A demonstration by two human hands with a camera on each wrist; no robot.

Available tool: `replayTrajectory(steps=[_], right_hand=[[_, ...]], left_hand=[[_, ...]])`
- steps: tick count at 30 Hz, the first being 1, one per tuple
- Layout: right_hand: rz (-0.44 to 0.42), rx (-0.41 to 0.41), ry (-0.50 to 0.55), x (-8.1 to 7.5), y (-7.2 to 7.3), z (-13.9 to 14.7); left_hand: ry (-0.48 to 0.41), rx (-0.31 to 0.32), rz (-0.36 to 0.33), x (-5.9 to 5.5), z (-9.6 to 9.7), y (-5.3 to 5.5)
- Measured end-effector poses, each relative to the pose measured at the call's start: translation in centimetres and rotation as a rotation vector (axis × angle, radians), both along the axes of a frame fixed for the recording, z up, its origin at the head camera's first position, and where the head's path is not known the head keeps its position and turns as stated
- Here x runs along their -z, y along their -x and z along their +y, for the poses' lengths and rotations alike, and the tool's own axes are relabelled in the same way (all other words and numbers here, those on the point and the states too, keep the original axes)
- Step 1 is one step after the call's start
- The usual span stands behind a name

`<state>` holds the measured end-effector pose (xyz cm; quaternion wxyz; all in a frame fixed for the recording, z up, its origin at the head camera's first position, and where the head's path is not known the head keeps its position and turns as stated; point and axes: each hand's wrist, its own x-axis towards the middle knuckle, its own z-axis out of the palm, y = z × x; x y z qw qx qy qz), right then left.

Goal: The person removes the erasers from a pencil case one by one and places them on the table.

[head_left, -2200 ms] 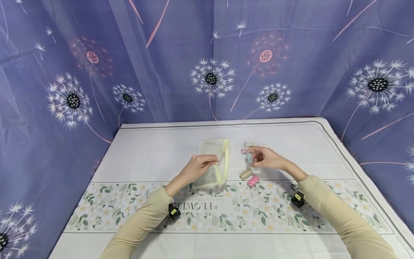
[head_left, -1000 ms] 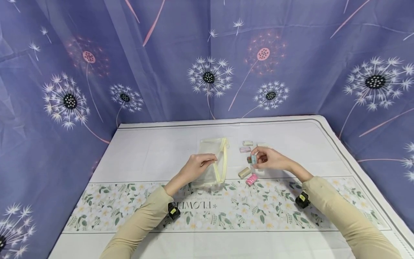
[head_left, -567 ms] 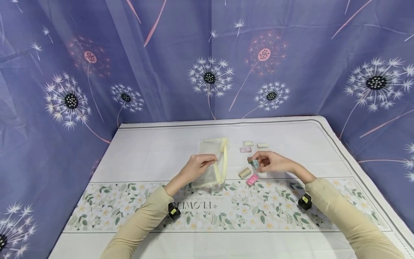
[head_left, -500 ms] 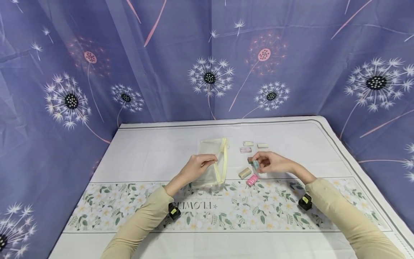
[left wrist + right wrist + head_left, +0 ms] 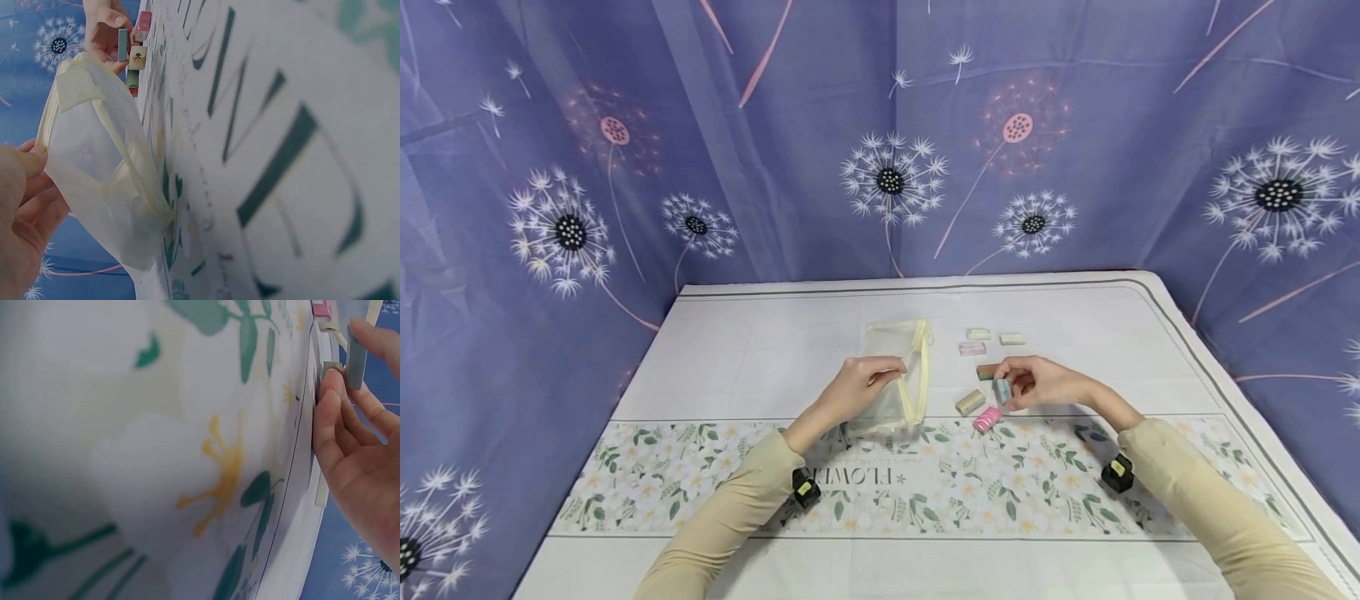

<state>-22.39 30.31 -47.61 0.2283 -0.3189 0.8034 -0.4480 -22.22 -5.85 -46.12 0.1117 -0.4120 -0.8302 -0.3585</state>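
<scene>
My left hand (image 5: pixel 861 387) pinches the near edge of a see-through mesh zip pouch (image 5: pixel 883 408) with yellow trim, its mouth gaping to the right. In the left wrist view the pouch (image 5: pixel 103 156) hangs from thumb and fingers close over the tablecloth. My right hand (image 5: pixel 1045 382) pinches a small blue-grey rectangular block (image 5: pixel 1002 392) between thumb and fingertips; the right wrist view has the block (image 5: pixel 357 357) upright. Beside that hand lie a red-brown and green block (image 5: pixel 987 372), a tan block (image 5: pixel 970 403) and a bright pink block with white stripes (image 5: pixel 987 419).
Farther back lie a pale pink block (image 5: pixel 972 349) and two cream blocks, one on the left (image 5: pixel 978 333) and one on the right (image 5: pixel 1012 339). A white tablecloth (image 5: pixel 760 342) with a flowered band covers the table. Purple dandelion curtains (image 5: pixel 790 167) stand behind and at both sides.
My right hand has moved right and towards me with the blue-grey block, uncovering the red-brown and green block and the right cream block. My left hand stays on the pouch.
</scene>
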Motion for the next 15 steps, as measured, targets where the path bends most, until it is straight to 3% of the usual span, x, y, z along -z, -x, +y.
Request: replayTrajectory(steps=[15], right_hand=[[0.106, 0.005, -0.069, 0.09, -0.25, 0.56]], left_hand=[[-0.010, 0.017, 0.012, 0.23, 0.13, 0.04]])
